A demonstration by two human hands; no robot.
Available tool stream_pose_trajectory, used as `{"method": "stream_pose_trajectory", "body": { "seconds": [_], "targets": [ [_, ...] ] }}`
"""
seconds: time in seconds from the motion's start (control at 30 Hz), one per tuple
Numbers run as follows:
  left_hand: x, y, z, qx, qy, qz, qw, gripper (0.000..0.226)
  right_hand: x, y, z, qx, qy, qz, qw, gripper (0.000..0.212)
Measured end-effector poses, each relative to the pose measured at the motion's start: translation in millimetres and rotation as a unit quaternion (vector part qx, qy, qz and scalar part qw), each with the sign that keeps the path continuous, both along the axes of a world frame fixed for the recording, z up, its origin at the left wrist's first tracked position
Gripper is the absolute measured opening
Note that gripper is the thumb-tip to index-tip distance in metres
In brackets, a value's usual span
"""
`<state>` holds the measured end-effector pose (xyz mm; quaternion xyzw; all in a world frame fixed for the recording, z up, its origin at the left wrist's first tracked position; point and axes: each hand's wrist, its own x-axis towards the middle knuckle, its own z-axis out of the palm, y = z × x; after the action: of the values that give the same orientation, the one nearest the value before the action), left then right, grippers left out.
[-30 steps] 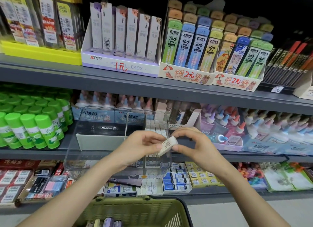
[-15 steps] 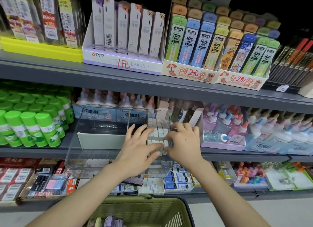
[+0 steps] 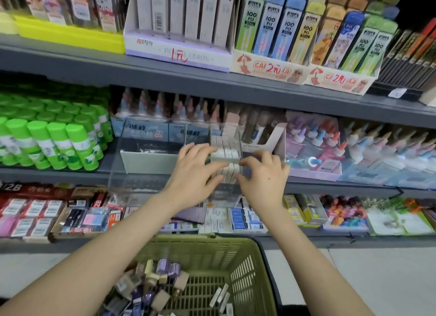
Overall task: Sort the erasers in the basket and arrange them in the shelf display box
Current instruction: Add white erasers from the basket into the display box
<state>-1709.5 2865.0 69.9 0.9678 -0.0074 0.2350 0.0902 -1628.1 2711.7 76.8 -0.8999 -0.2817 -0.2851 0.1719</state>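
Though partly stocked, nowhere near finished; judged early-to-mid task.

- Shows white erasers [image 3: 225,154] standing on edge in tight rows, only at right end of clear display box [image 3: 146,174]. Rest of box appears to hold none.
- Has left hand [image 3: 193,172] open, fingers spread and straight, tips touching the rows from box's left side; nothing gripped.
- Has right hand [image 3: 264,177] at box's front right corner, fingers curled in toward the rows. Can't tell whether pinching an eraser, the box wall, or nothing.
- Reads as squaring up the rows, not adding a new piece.
- Leaves plenty: green basket [image 3: 250,264] below and in front of box, holding a jumbled heap of loose erasers [image 3: 151,285] in purple, beige and white sleeves. Needs sorting by type, then filling box's bare part.
- Puts box on middle shelf [image 3: 306,183], front end out past the edge; green glue sticks [image 3: 56,146] left of box, pastel bottles [image 3: 313,141] right of box, lead refill packs [image 3: 278,30] above box.
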Motion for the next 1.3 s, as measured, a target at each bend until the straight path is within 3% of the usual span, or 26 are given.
{"method": "stream_pose_trajectory", "body": {
  "seconds": [0.1, 0.17, 0.23, 0.3, 0.4, 0.5, 0.67, 0.77, 0.83, 1.03, 1.2, 1.3],
  "targets": [
    [-43, -6, -7, -0.078, -0.108, -0.006, 0.991, 0.030, -37, -28, 2, 0.141, 0.061, 0.060, 0.986, 0.010],
    [-79, -18, -31, -0.119, -0.119, -0.011, 0.986, 0.027, -71, -45, -22, 0.203, 0.149, 0.082, 0.964, 0.001],
    [-112, -28, -77, -0.135, -0.054, -0.013, 0.989, 0.026, -99, -57, -67, 0.178, 0.298, 0.069, 0.935, 0.003],
    [-136, -38, -129, -0.159, 0.074, -0.018, 0.984, 0.028, -115, -69, -123, 0.080, 0.467, 0.026, 0.880, 0.014],
    [-157, -49, -200, -0.248, 0.255, 0.008, 0.934, 0.025, -126, -89, -199, -0.040, 0.588, -0.044, 0.807, 0.033],
    [-162, -69, -260, -0.304, 0.334, 0.049, 0.891, 0.028, -131, -95, -247, -0.052, 0.604, -0.104, 0.789, 0.041],
    [-132, -108, -323, -0.424, 0.351, 0.113, 0.827, 0.033, -124, -87, -303, -0.074, 0.576, -0.151, 0.800, 0.045],
    [-98, -127, -344, -0.465, 0.335, 0.144, 0.807, 0.042, -123, -84, -325, -0.092, 0.592, -0.182, 0.780, 0.031],
    [-77, -138, -353, -0.476, 0.347, 0.142, 0.795, 0.050, -128, -89, -333, -0.034, 0.626, -0.201, 0.753, 0.023],
    [-40, -143, -370, -0.277, 0.465, 0.081, 0.837, 0.070, -134, -106, -342, 0.114, 0.699, -0.243, 0.663, 0.033],
    [-39, -128, -368, -0.309, 0.466, 0.039, 0.828, 0.063, -146, -115, -332, 0.113, 0.706, -0.261, 0.649, 0.023],
    [-46, -128, -359, -0.345, 0.461, 0.048, 0.816, 0.060, -149, -116, -328, 0.064, 0.701, -0.253, 0.664, 0.030]
  ]
}}
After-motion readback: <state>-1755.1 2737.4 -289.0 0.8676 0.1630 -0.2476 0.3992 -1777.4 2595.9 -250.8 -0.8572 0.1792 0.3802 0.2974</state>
